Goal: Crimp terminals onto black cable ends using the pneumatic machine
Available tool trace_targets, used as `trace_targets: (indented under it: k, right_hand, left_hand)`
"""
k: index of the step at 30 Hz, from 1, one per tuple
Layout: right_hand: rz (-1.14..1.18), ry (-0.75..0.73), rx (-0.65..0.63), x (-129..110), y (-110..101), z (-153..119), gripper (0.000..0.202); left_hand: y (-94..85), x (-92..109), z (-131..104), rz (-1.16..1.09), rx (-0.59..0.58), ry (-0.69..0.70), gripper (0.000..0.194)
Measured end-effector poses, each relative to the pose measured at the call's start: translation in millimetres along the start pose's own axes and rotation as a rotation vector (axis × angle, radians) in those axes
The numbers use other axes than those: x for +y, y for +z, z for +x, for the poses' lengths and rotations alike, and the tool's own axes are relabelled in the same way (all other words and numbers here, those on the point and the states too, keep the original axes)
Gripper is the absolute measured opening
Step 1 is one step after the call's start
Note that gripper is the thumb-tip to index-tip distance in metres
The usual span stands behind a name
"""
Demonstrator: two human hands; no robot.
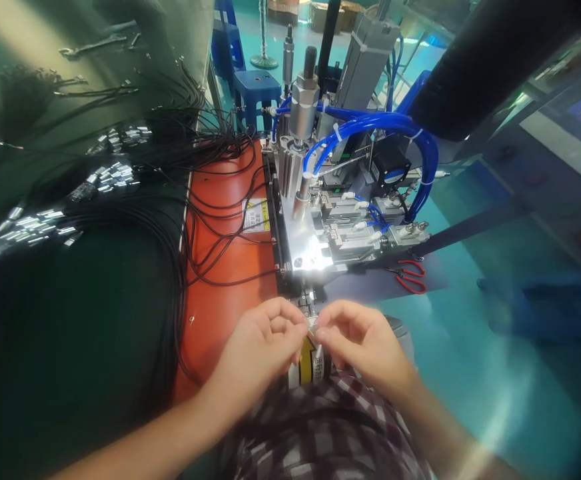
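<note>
My left hand (270, 340) and my right hand (363, 340) meet fingertip to fingertip at the front end of the machine (303, 243). Both are closed in a pinch. Between them shows a small shiny bit, too little to name, and which hand grips it I cannot tell. Just beyond the fingertips lies the machine's small metal fixture (309, 295). Below them is a yellow and white label with a dark arrow (310, 360). Black cables (220, 250) run across the orange surface (230, 280) left of the machine.
Bundles of black cables with shiny metal ends (35, 227) lie on the dark table at left, near a wrench (93, 47). Blue air hoses (380, 123) arch over the machine. Red-handled pliers (411, 277) rest at its right. A blue stool (256, 90) stands behind.
</note>
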State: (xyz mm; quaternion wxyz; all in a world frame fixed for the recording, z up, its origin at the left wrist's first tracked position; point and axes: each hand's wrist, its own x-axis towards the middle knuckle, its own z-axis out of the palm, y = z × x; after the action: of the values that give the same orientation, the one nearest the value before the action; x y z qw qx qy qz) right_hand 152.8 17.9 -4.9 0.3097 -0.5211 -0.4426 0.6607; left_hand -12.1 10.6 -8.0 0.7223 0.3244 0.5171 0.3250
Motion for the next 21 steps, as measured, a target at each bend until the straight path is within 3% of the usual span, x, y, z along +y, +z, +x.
trace_targets:
  k: [7,21]
  right_hand:
    - [0.052,0.020,0.014,-8.7,8.3,9.7,0.023]
    - [0.125,-0.028,0.040,-10.7,18.3,15.5,0.028]
  left_hand:
    - [-1.5,2.5,-1.1,0.024,0.063,0.052,0.021]
    - [-5.3,0.0,1.3,-0.118,0.056,0.106,0.020]
